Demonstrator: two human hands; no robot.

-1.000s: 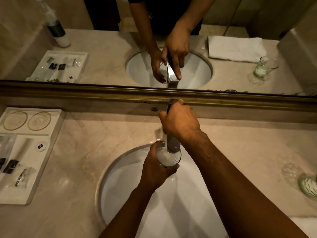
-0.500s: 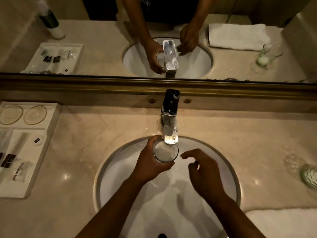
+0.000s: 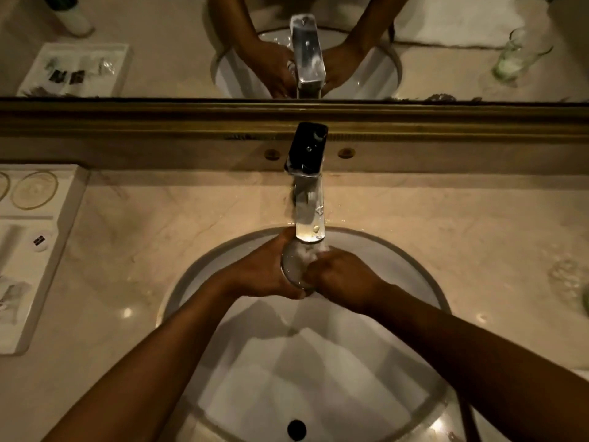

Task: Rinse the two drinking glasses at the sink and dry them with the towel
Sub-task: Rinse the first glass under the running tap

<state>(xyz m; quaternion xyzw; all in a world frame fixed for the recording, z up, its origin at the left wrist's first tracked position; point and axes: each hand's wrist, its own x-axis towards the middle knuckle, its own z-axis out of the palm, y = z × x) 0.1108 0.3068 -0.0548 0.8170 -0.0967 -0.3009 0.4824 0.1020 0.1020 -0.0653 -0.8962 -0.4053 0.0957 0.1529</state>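
A clear drinking glass (image 3: 294,264) sits under the chrome faucet (image 3: 308,212), with water foaming into it over the white sink (image 3: 414,275). My left hand (image 3: 266,271) wraps around the glass from the left. My right hand (image 3: 342,277) presses on the glass from the right, its fingers at the rim. The second glass (image 3: 585,301) is only a sliver at the right edge of the counter; its reflection shows in the mirror. The white towel is seen only as a reflection at the mirror's upper right.
A white amenity tray (image 3: 68,218) with coasters and packets lies on the marble counter at the left. A gold-framed mirror (image 3: 127,119) runs along the back. The drain hole (image 3: 296,429) is at the basin's bottom.
My right hand left the faucet handle, dropped into the basin and closed onto the glass. Water now runs into the glass. The view has moved closer to the sink.
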